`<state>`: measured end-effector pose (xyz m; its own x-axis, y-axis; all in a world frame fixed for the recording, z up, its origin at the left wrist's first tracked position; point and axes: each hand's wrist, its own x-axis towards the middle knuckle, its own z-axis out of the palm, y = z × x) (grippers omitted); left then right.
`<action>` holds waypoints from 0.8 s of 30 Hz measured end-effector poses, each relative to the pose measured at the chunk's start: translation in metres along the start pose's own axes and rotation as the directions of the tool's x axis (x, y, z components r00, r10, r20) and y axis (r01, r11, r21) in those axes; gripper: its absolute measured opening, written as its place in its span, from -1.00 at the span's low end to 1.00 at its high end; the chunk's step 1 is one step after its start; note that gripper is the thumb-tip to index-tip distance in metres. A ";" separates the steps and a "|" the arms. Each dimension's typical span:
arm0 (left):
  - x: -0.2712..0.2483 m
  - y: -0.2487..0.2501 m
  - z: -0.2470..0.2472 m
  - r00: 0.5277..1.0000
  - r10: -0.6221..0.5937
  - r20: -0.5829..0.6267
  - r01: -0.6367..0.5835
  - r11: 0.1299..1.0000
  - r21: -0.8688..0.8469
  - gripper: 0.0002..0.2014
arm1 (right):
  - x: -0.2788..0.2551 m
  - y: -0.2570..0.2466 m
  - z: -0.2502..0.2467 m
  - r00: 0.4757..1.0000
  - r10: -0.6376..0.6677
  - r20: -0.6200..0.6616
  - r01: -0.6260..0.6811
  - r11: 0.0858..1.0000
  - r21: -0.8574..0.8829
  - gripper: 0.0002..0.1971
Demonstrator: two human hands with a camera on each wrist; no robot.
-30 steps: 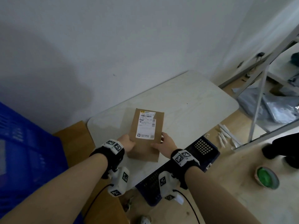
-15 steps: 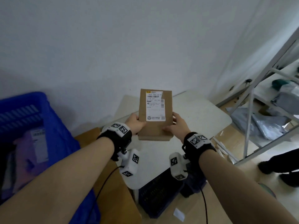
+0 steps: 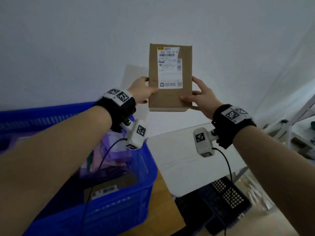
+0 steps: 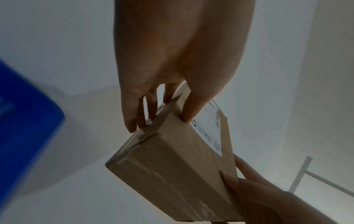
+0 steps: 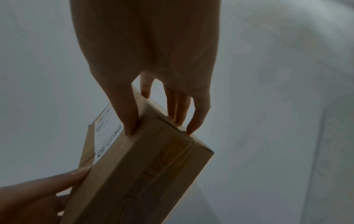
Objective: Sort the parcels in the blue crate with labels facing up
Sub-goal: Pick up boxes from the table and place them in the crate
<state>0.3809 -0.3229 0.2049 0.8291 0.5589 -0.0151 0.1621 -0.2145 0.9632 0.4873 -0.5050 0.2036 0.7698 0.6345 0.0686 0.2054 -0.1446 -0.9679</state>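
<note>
A brown cardboard parcel (image 3: 170, 97) with a white shipping label (image 3: 169, 67) facing me is held up in the air in front of the wall. My left hand (image 3: 144, 91) grips its left edge, thumb on the front and fingers behind. My right hand (image 3: 197, 97) grips its right edge the same way. The left wrist view shows the parcel (image 4: 172, 166) pinched between my left thumb and fingers (image 4: 138, 118). In the right wrist view the parcel (image 5: 145, 166) sits in my right hand's grip. The blue crate (image 3: 119, 210) stands at lower left with several parcels inside.
A white table (image 3: 187, 160) lies below the parcel, right of the crate. A dark perforated crate (image 3: 221, 198) sits on the floor under it. A white metal shelf frame (image 3: 298, 120) stands at the right edge. The crate rests on a wooden surface (image 3: 163, 193).
Both hands lifted the parcel off the white table and raised it up and leftward, toward the blue crate; the crate has come into view at lower left.
</note>
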 end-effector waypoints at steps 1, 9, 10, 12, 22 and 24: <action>-0.009 -0.002 -0.020 1.000 0.011 -0.009 -0.011 1.000 0.000 -0.47 | -0.003 -0.008 0.016 1.000 -0.014 0.024 0.014 1.000 -0.008 -0.21; -0.093 -0.043 -0.164 0.987 -0.034 -0.160 0.036 0.999 0.006 -0.40 | -0.026 -0.038 0.159 0.968 -0.083 0.235 0.085 0.996 0.001 -0.06; -0.102 -0.049 -0.180 0.983 -0.049 -0.178 0.050 0.999 0.006 -0.38 | -0.028 -0.040 0.175 0.962 -0.082 0.262 0.083 0.997 0.006 -0.06; -0.121 -0.061 -0.210 0.974 -0.082 -0.210 0.087 0.996 0.013 -0.31 | -0.034 -0.042 0.205 0.945 -0.063 0.321 0.062 0.998 0.015 -0.05; -0.173 -0.118 -0.313 0.951 -0.281 -0.130 0.277 0.960 -0.051 0.01 | -0.030 -0.034 0.312 0.768 0.110 0.631 -0.107 0.993 -0.044 -0.04; -0.171 -0.128 -0.321 0.939 -0.316 -0.136 0.310 0.949 -0.061 0.15 | -0.021 -0.027 0.329 0.725 0.132 0.676 -0.124 0.990 -0.060 -0.17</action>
<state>0.0469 -0.1340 0.1704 0.6549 0.7012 -0.2818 0.3782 0.0187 0.9255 0.2667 -0.2649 0.1490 0.1770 0.9542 -0.2411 0.1436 -0.2674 -0.9528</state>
